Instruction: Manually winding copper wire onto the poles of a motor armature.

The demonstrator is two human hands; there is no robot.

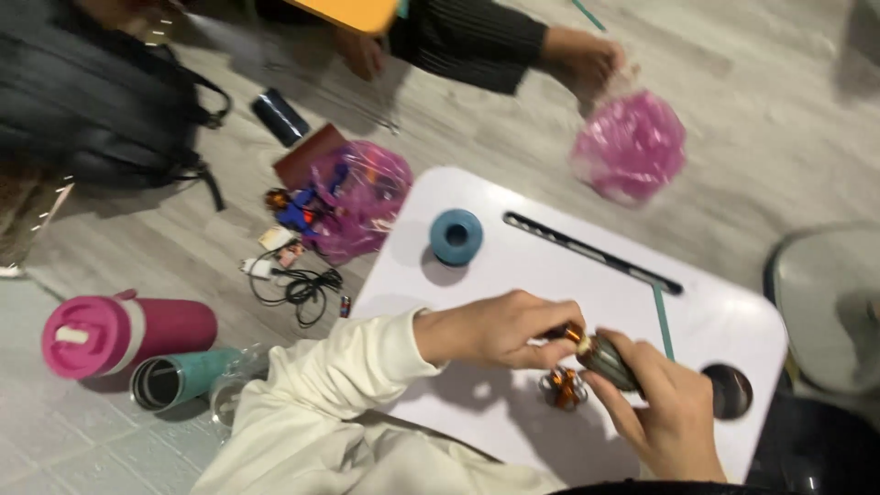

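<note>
Over the white plastic lap bench with rounded corners, two hands meet around a small dark grey metal motor core with shiny copper wire at its end. The right hand is wrapped shut around the grey body of it. The left hand, coming out of a cream sleeve, is pinched closed on the copper end, fingertips tight on the wire. The core is held just above the bench, not resting on it.

Right under the hands lies a little round coil of copper wire on a silver ring, flat on the bench. It looks like the wire work is partly done — one coil is already lying loose, while the core in the hands has copper on it yet. How much is left I cannot tell, as the picture is blurry there.

Farther up the bench stands a blue roll of tape. A long dark slot runs across the top, and a round cup hole sits near the right hand.

Off the bench, on the grey wood floor, lie a pink plastic bag with small things inside, a tangle of black cable, a pink bottle and a teal cup on their sides. Another person's hand touches a second pink bag.
</note>
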